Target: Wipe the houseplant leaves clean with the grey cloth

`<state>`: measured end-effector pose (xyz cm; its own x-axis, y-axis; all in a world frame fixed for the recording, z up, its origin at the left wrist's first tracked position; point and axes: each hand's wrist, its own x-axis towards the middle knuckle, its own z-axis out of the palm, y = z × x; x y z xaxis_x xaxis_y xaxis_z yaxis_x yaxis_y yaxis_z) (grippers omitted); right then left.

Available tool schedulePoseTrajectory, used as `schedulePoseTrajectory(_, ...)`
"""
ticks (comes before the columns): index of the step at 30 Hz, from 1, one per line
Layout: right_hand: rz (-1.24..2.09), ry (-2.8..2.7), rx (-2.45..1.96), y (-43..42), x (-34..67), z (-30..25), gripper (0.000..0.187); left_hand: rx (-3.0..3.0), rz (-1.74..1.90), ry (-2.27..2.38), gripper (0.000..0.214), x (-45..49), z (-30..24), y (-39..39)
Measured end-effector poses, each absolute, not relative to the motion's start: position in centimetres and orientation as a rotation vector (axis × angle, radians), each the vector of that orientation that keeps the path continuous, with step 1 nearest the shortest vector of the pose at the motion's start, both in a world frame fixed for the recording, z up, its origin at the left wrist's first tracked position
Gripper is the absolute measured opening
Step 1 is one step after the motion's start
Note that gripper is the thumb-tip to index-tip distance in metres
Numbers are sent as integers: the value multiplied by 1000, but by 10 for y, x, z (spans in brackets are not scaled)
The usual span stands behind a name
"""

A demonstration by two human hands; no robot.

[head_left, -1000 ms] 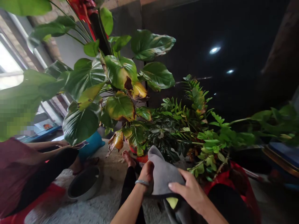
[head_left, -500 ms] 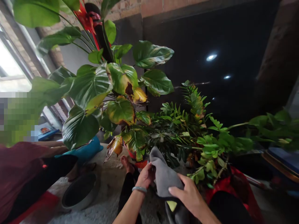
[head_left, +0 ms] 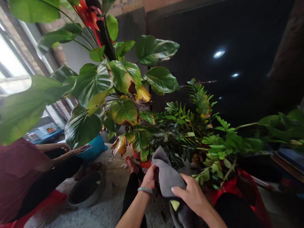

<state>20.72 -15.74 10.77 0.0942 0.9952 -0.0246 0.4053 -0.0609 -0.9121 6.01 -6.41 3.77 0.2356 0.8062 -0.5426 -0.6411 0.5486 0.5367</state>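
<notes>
A grey cloth (head_left: 169, 177) is bunched up low in the middle of the view, in front of the plants. My right hand (head_left: 191, 193) grips it from the right, thumb pressed on top. On its left edge my left hand (head_left: 149, 179), with a bangle (head_left: 145, 190) on the wrist, is closed around the fabric; the fingertips are partly hidden. Below the cloth's lower edge a small yellow-green patch (head_left: 175, 205) shows; whether it is a leaf or part of the fabric I cannot tell. More dark grey cloth hangs beneath my right hand.
A tall broad-leaved plant (head_left: 124, 109) with browned leaves stands ahead. Bushy green plants (head_left: 218, 148) grow to the right, above red wrapping (head_left: 251, 193). At left, a grey basin (head_left: 86, 190) rests on the floor beside a seated person (head_left: 26, 177). A dark panel (head_left: 190, 66) stands behind.
The view has shifted slightly, showing more of the seated person's hands at left. Both my hands keep nearly the same hold on the cloth.
</notes>
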Motion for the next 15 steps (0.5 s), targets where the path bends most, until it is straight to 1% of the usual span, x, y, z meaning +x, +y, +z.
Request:
schedulePoseTrajectory(3,886,-1272,-1500,-169,226,130,28,167,1010,850,8,59,32,-66)
schedulePoseTrajectory(5,746,-1139,-1469,-157,235,148,33,155,1027,853,11,63,29,-67)
schedulePoseTrajectory(7,663,-1036,-1450,-138,235,154,38,159,1030,868,6,68,29,-69)
schedulePoseTrajectory(8,685,-996,-1445,-130,231,151,40,167,1034,864,4,70,31,-69)
schedulePoseTrajectory(10,902,-954,-1436,-124,221,136,42,193,1043,830,11,73,35,-68)
schedulePoseTrajectory(12,1178,-923,-1425,-134,209,116,35,214,1034,827,12,72,39,-67)
schedulePoseTrajectory(13,1255,-912,-1425,-143,205,108,30,213,1024,843,11,71,41,-66)
schedulePoseTrajectory(15,1242,-896,-1441,-160,203,103,27,187,1034,885,11,70,41,-65)
